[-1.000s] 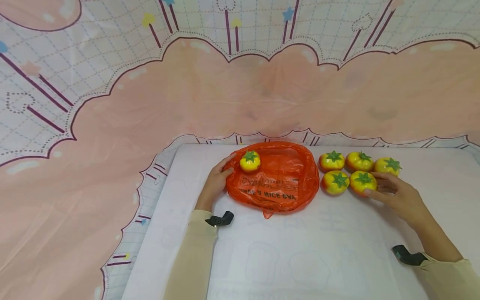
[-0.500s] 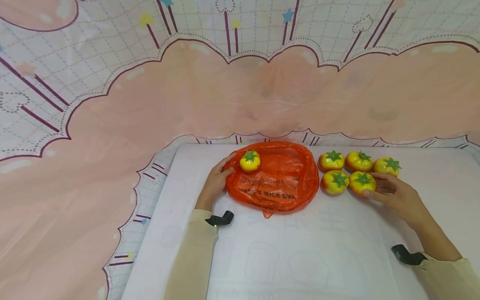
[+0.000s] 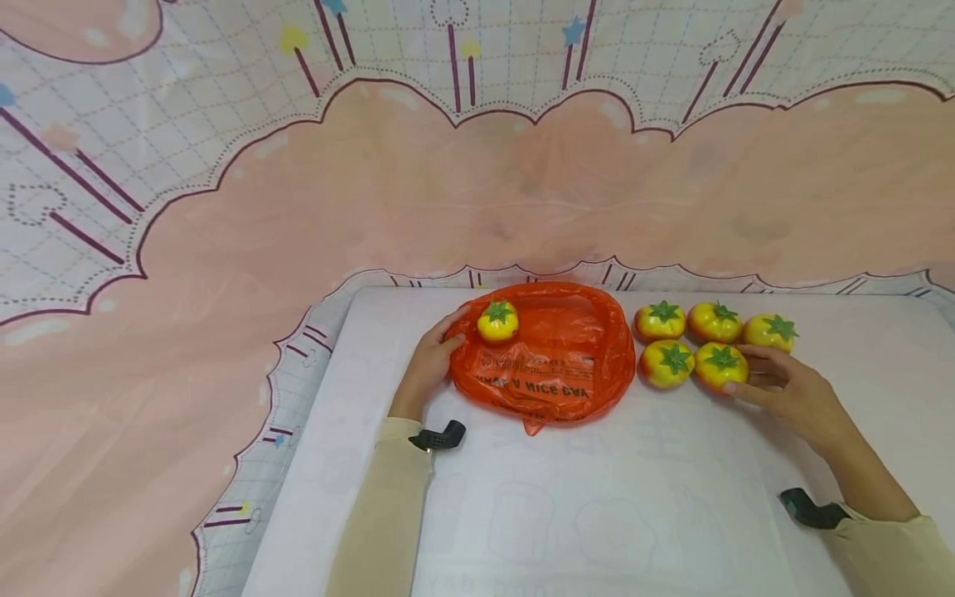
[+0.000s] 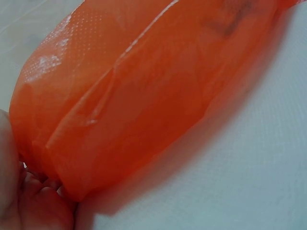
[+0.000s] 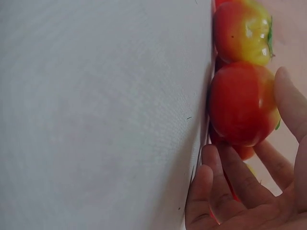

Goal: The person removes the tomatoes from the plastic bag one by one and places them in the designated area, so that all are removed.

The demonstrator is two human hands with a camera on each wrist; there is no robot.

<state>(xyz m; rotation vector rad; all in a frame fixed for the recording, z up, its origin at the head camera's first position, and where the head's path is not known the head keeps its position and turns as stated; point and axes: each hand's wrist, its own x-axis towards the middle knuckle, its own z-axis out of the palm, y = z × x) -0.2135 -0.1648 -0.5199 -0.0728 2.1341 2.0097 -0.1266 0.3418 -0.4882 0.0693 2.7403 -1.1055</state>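
Note:
A red plastic bag (image 3: pixel 537 390) with dark printing lies spread into an oval on the table, its rim rolled. My left hand (image 3: pixel 431 361) grips the bag's left edge; the left wrist view has the red film (image 4: pixel 144 120) bunched at the fingers. On the bag's upper left rests one yellow-red tomato (image 3: pixel 497 323) with a green star-shaped calyx. At the right, my right hand (image 3: pixel 794 398) holds the front right tomato (image 3: pixel 720 370) between thumb and fingers. In the right wrist view that tomato (image 5: pixel 242 103) shows its red side, with fingertips close at the table surface.
Beside the held tomato is another front tomato (image 3: pixel 666 365). Behind them stand a back left tomato (image 3: pixel 660 323), a back middle one (image 3: pixel 714 322) and a back right one (image 3: pixel 768 332). A printed cloth (image 3: pixel 485 191) hangs behind the white table (image 3: pixel 582 514).

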